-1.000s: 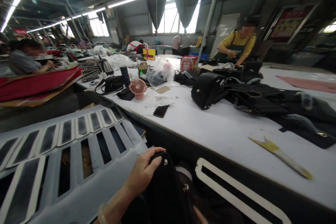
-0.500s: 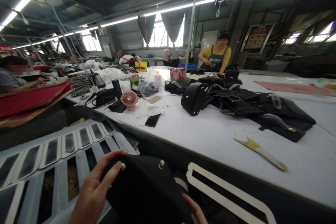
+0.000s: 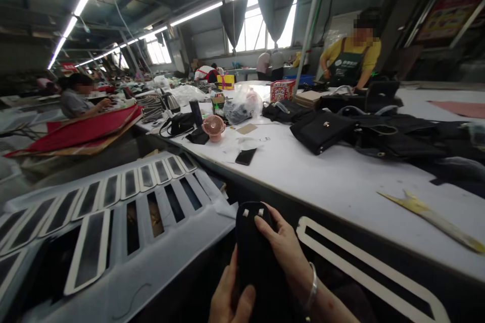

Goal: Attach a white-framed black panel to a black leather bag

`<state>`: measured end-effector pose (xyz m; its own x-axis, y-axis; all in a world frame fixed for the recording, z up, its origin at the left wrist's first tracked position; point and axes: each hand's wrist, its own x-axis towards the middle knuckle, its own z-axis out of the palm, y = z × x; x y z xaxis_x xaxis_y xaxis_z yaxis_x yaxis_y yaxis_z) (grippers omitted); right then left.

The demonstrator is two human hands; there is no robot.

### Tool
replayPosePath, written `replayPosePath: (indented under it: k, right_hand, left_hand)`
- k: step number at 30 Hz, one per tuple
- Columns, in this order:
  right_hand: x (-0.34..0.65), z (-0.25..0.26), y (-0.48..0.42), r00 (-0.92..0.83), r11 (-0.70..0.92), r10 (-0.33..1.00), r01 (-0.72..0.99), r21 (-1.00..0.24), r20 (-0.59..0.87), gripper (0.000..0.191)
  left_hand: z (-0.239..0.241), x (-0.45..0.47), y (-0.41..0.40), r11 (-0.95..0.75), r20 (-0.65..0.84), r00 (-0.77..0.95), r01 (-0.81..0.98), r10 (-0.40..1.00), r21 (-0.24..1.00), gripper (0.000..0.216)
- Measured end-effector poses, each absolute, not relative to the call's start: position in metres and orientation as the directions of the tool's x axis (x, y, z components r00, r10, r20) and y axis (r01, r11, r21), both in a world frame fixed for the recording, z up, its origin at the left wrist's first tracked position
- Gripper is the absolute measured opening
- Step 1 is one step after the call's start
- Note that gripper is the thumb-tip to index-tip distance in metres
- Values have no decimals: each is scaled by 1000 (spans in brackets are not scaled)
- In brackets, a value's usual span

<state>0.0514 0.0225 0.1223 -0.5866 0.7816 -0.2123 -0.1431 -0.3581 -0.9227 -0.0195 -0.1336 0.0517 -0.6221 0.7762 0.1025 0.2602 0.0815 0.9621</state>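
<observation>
Both my hands hold a black bag (image 3: 252, 257), turned so that a narrow rounded side with two small pale metal fittings faces up. My right hand (image 3: 286, 245), with a bracelet at the wrist, wraps the bag's right edge, its thumb close to one fitting. Lower down, my left hand (image 3: 229, 295) grips the left edge with the thumb laid across the front. The bag's lower part runs out of view at the bottom. To the right lies a long pale frame-shaped strip (image 3: 364, 267) with a slot through it.
A white worktable (image 3: 303, 181) bears black bags (image 3: 322, 131), a phone (image 3: 246, 156), a pink fan (image 3: 214, 127) and a yellow-ended tool (image 3: 432, 219). On the left, a grey sheet (image 3: 178, 257) carries several framed dark panels (image 3: 89, 247). A co-worker (image 3: 348, 55) stands across the table.
The bag has been turned from its broad face to its narrow side. My right hand has come up along it, and my left hand has moved down. The view has swung left.
</observation>
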Motion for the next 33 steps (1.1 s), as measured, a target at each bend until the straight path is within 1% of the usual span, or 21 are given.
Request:
replayPosePath:
  k: [2, 6, 8, 11, 14, 17, 19, 21, 24, 30, 33]
  right_hand:
    - [59, 102, 11, -598, -329, 776, -110, -938, -202, 68]
    - [82, 72, -6, -525, -111, 844, 28, -993, -109, 61]
    - [90, 61, -8, -519, -48, 851, 74, -996, -80, 61]
    - [94, 50, -5, -526, -44, 845, 110, -993, -96, 64]
    - [94, 49, -4, -494, -44, 864, 119, -992, -98, 64]
    - [93, 57, -7, -485, -44, 869, 119, -992, -97, 63]
    - [90, 65, -12, -481, -19, 874, 113, -993, -71, 62]
    - [85, 70, -17, -412, 15, 911, 95, -995, -26, 60]
    - [78, 71, -24, -275, 27, 961, 73, -997, 6, 58]
    - [78, 54, -25, -211, -19, 977, 89, -996, -38, 62]
    - [84, 44, -19, -213, -28, 976, 108, -994, -51, 65]
  left_hand:
    - [45, -19, -128, 111, 140, -654, 328, 744, 938, 61]
    - [46, -24, -119, 125, 153, -656, 357, 739, 926, 57]
    - [51, -24, -112, 108, 159, -648, 352, 745, 930, 56]
    - [58, -21, -101, 68, 187, -643, 351, 743, 934, 54]
    - [62, -17, -96, 44, 201, -643, 344, 739, 938, 50]
    - [63, -17, -94, 90, 180, -665, 350, 725, 932, 48]
    - [65, -19, -93, 140, 152, -679, 355, 718, 924, 48]
    - [66, -23, -92, 151, 131, -654, 357, 745, 922, 48]
    - [67, -26, -88, 105, 148, -616, 354, 773, 929, 47]
    - [58, -19, -83, 86, 192, -642, 376, 742, 923, 44]
    - [54, -14, -80, 80, 194, -643, 371, 741, 925, 44]
